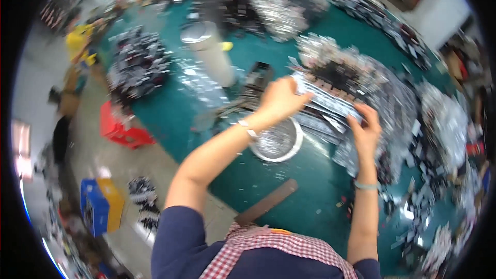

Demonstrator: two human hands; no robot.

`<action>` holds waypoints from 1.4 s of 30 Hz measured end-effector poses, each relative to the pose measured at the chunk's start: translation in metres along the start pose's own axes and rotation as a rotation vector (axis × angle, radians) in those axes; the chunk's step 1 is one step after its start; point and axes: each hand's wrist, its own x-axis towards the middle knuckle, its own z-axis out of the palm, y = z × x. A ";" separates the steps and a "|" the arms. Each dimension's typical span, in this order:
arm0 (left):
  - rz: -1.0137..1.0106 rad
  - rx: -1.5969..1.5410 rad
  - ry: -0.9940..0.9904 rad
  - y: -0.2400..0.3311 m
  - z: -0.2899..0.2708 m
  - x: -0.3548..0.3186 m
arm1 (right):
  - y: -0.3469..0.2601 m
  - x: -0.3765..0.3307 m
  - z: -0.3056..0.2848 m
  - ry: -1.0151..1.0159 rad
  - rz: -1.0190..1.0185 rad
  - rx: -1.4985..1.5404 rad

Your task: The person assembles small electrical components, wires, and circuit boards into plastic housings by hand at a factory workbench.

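My left hand (281, 99) and my right hand (365, 128) both grip a stack of clear plastic packets (325, 101) held flat above the green table (268, 181). The left hand holds the stack's far left end, the right hand its near right end. A bracelet sits on each wrist. Under the stack lies a round white-rimmed bowl (277, 143) with shiny bits in it. The picture is blurred by motion.
Heaps of shiny packets (392, 103) cover the table's right and far side. A tall white cylinder (209, 51) stands at the far left. A brown flat strip (267, 202) lies near the front edge. A red stool (121, 129) and blue and yellow crates (101, 204) stand on the floor at left.
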 end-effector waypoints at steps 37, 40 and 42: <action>0.196 -0.232 0.002 -0.006 0.016 0.044 | -0.011 0.007 0.003 0.062 0.086 -0.106; 0.257 0.025 0.068 0.008 0.013 0.034 | -0.006 0.005 0.004 0.107 0.030 -0.123; 0.269 0.176 0.077 0.014 0.011 0.028 | -0.003 0.006 0.002 0.086 0.033 -0.088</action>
